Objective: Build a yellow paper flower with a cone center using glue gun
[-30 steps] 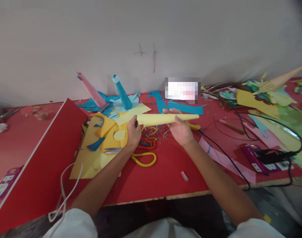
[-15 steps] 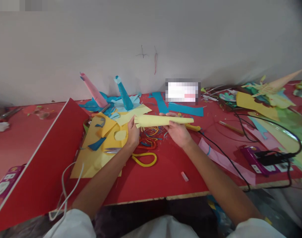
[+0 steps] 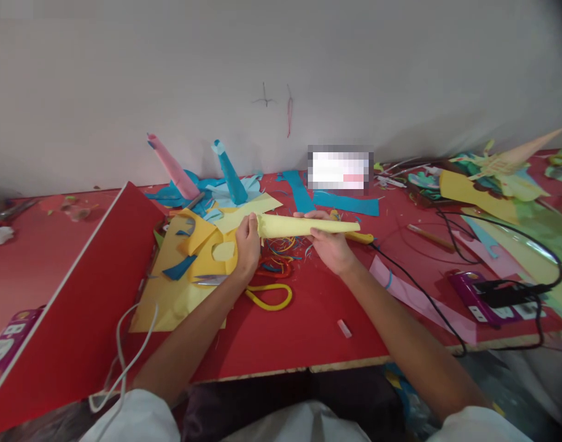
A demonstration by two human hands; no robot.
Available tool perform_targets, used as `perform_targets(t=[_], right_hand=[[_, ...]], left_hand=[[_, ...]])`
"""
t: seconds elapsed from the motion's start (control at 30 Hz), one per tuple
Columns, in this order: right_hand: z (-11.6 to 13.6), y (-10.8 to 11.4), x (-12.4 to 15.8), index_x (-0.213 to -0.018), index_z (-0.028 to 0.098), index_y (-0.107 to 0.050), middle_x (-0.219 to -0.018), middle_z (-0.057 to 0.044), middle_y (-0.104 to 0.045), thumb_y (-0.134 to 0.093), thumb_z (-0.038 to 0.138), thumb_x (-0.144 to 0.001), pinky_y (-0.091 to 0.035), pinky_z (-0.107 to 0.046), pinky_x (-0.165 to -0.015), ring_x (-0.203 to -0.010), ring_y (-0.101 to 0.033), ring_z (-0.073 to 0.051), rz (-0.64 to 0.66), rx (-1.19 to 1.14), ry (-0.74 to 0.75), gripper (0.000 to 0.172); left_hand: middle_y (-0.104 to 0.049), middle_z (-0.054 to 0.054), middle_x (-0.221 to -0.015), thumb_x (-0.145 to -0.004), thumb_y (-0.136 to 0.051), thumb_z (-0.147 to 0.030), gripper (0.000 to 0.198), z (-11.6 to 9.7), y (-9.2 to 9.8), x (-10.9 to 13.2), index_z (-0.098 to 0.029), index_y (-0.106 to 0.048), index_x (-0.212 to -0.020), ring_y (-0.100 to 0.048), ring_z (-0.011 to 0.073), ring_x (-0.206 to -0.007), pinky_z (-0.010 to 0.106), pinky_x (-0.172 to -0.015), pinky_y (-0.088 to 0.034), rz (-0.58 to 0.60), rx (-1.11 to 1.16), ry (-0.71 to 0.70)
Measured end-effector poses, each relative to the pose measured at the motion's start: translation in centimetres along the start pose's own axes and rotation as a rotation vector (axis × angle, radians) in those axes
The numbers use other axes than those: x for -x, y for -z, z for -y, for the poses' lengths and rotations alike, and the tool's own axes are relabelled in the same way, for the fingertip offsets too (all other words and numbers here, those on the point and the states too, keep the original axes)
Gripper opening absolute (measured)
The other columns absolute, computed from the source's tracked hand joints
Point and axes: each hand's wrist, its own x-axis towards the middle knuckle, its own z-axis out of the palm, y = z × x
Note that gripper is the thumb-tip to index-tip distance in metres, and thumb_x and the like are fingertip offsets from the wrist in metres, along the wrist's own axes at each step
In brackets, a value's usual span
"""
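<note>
Pale-yellow rolled-paper cone (image 3: 303, 226) is held above the red flat surface (image 3: 285, 344), narrow end to 3 o'clock: left hand (image 3: 247, 245) has its grip pinched on the wide 9 o'clock end, right hand (image 3: 331, 248) curls loosely round past the middle. Over-squeezing left could crush the rim; finger contact there looks partly hidden. Dipping the tip risks snagging the yellow-handled, black-corded tool (image 3: 361, 237) at its 6 o'clock.

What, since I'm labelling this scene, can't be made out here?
All in the head view:
Yellow paper cone: left hand covers part of its wide end.
Right hand: the cone hides part of its fingers.
Scissor blades: left forearm hides where they continue.
Bright rectangle: pixelation hides its content.
Purple box: cut off by the picture's left edge.
</note>
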Motion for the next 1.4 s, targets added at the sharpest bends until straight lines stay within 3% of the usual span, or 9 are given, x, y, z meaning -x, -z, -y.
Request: perform_targets(t=[0.27,0.53,0.7,0.9,1.17,1.4], right_hand=[[-0.4,-0.8,0.1,-0.104,0.03,-0.07,-0.132,-0.004,-0.075,-0.093,0.046,-0.075,-0.045,-0.051,-0.124,-0.137,-0.063,-0.028,-0.014,0.021,0.018,0.04],[-2.5,0.5,-0.6,-0.116,0.031,-0.065,-0.115,-0.002,-0.078,-0.095,0.05,-0.071,-0.066,-0.048,-0.099,-0.113,-0.073,-0.026,-0.272,0.006,0.006,0.057],[-2.1,1.4,-1.1,-0.113,0.031,-0.064,-0.118,-0.001,-0.077,-0.09,0.049,-0.078,-0.062,-0.049,-0.105,-0.118,-0.071,-0.024,-0.326,-0.015,0.12,0.047],[-1.9,1.0,-0.8,-0.116,0.034,-0.064,-0.12,0.002,-0.077,-0.09,0.041,-0.078,-0.056,-0.049,-0.114,-0.123,-0.07,-0.024,-0.296,0.036,0.097,0.047],[-1.5,-0.1,-0.5,-0.115,0.031,-0.063,-0.114,-0.003,-0.08,-0.091,0.046,-0.076,-0.05,-0.047,-0.119,-0.125,-0.071,-0.027,-0.25,0.137,0.141,0.05],[-0.9,-1.0,-0.2,-0.107,0.032,-0.062,-0.118,-0.003,-0.079,-0.09,0.047,-0.077,-0.05,-0.049,-0.12,-0.13,-0.068,-0.028,-0.161,0.162,0.161,0.044]], left_hand=[[-0.031,-0.005,-0.065,-0.1,-0.056,-0.064,0.055,-1.0,0.1,0.4,-0.022,-0.037,-0.069,-0.03,0.0129,-0.062,0.029,-0.058,-0.025,0.023,-0.07,-0.042],[-0.035,-0.004,-0.067,-0.099,-0.058,-0.064,0.054,-1.3,0.1,0.4,-0.022,-0.041,-0.071,-0.034,0.013,-0.064,0.028,-0.062,-0.031,-0.016,-0.041,-0.081],[-0.046,-0.004,-0.07,-0.099,-0.059,-0.052,0.036,-0.8,-0.2,0.1,-0.021,-0.055,-0.082,-0.04,0.011,-0.061,0.025,-0.059,-0.035,0.035,0.146,0.014],[-0.05,-0.005,-0.066,-0.078,-0.068,-0.031,0.014,-0.7,-0.4,0.3,-0.02,-0.058,-0.078,-0.043,0.0092,-0.053,0.021,-0.048,-0.035,0.079,0.264,0.174],[-0.064,0.002,-0.087,-0.089,-0.069,-0.055,0.037,0.2,-0.6,-0.2,-0.018,-0.067,-0.087,-0.057,0.0122,-0.078,0.022,-0.074,-0.049,-0.046,0.319,0.222],[-0.033,-0.004,-0.069,-0.092,-0.065,-0.07,0.058,-0.6,-0.3,0.1,-0.021,-0.043,-0.07,-0.033,0.0122,-0.065,0.026,-0.059,-0.031,-0.015,0.098,0.046]])
